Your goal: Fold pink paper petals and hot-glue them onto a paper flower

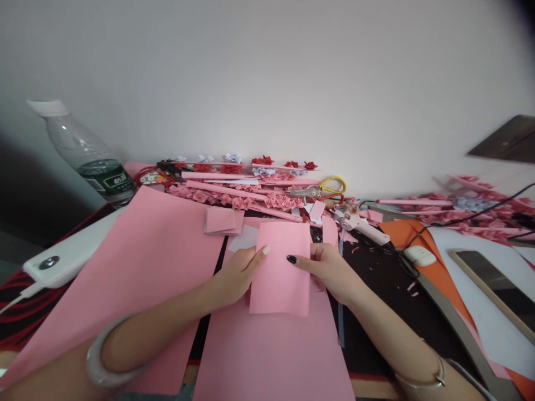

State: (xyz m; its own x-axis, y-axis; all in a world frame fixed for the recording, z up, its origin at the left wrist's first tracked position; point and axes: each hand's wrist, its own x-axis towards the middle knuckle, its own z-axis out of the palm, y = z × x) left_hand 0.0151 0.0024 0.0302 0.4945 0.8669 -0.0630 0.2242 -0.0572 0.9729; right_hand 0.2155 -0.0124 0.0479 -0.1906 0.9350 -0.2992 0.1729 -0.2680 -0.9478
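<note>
A folded rectangle of pink paper (281, 278) is held up between my two hands, above a large pink sheet (271, 356). My left hand (244, 270) grips its left edge, thumb on the front face and fingers behind. On the opposite edge my right hand (328, 267) pinches it the same way, its dark-nailed thumb lying on the front. The fingers behind the paper are mostly hidden. Just beyond my left hand sits a small stack of pink paper squares (221, 220). Another wide pink sheet (137, 278) lies to the left.
Paper flowers and rolled stems (246, 192) line the wall. Scissors (332, 186) and a glue gun (363, 225) lie behind my hands. A water bottle (92, 156) and white power bank (71, 250) are left; an earbud case (420, 255) and phone (497, 284) are right.
</note>
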